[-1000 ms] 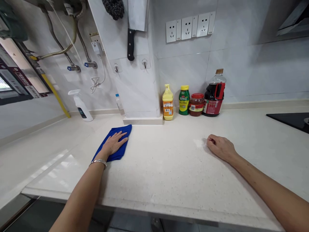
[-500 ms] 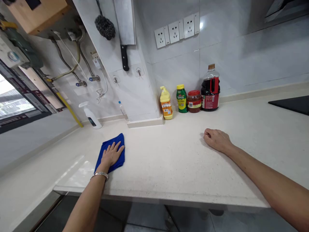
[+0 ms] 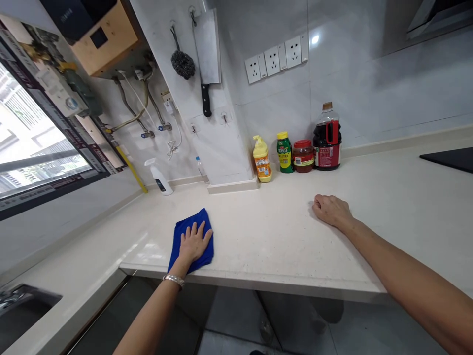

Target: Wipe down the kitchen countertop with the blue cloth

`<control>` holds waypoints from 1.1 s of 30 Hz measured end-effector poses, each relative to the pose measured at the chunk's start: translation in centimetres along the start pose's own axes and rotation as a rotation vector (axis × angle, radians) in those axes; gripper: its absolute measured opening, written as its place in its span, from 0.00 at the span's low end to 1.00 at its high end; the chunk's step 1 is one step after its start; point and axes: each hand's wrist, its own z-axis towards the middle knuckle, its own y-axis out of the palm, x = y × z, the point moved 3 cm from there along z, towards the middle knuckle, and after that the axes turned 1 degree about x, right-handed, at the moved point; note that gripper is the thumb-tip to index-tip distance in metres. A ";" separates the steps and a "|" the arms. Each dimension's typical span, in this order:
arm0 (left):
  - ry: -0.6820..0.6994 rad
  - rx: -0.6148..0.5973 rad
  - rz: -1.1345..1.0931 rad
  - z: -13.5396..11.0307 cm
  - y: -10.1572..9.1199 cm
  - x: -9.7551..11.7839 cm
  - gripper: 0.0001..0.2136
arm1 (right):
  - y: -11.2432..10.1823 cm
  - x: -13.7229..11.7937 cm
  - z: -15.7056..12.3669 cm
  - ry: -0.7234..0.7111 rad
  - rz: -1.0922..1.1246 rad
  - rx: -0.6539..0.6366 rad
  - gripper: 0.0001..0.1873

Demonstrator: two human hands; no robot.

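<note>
A folded blue cloth [image 3: 177, 242] lies on the white counter at left centre, its lower part reaching the front edge. My left hand [image 3: 192, 244] rests flat on it, fingers spread, pressing it down. A silver bracelet [image 3: 173, 280] circles that wrist. Over on the right, my right hand [image 3: 332, 210] is closed in a loose fist and leans on the countertop [image 3: 266, 231], with nothing visible in it. Small dark specks dot the surface between the two hands.
Along the back wall stand a yellow pump bottle [image 3: 262, 160], a green bottle [image 3: 284, 153], a red-lidded jar [image 3: 303, 157] and a large dark sauce bottle [image 3: 327, 140]. A white spray bottle [image 3: 158, 177] is back left. A cleaver [image 3: 207, 54] hangs above; a sink [image 3: 27, 315] shows lower left.
My left hand has slid the blue cloth toward the counter's front edge. The right fist stays in about the same place. The view has shifted left, bringing in the sink.
</note>
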 end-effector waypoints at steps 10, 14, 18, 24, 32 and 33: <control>0.105 0.043 -0.006 -2.3 0.3 6.5 0.35 | -0.1 -0.7 0.1 0.019 -0.065 -0.028 0.18; 0.200 0.049 -0.038 -3.6 0.1 10.1 0.36 | -0.5 -0.9 0.0 0.021 -0.081 -0.037 0.18; 0.266 0.039 -0.083 -5.2 -0.3 13.2 0.35 | -0.7 -1.0 -0.1 0.015 -0.092 -0.040 0.18; 0.417 0.019 -0.198 -7.8 -0.9 18.6 0.37 | -0.2 -0.6 0.1 0.024 -0.089 -0.032 0.18; 0.603 -0.130 -0.350 -9.6 -1.8 21.8 0.39 | 0.7 1.4 0.4 0.033 -0.006 -0.013 0.15; 0.615 -0.144 -0.355 -9.6 -1.9 21.6 0.39 | 0.8 1.7 0.4 0.039 0.016 -0.012 0.14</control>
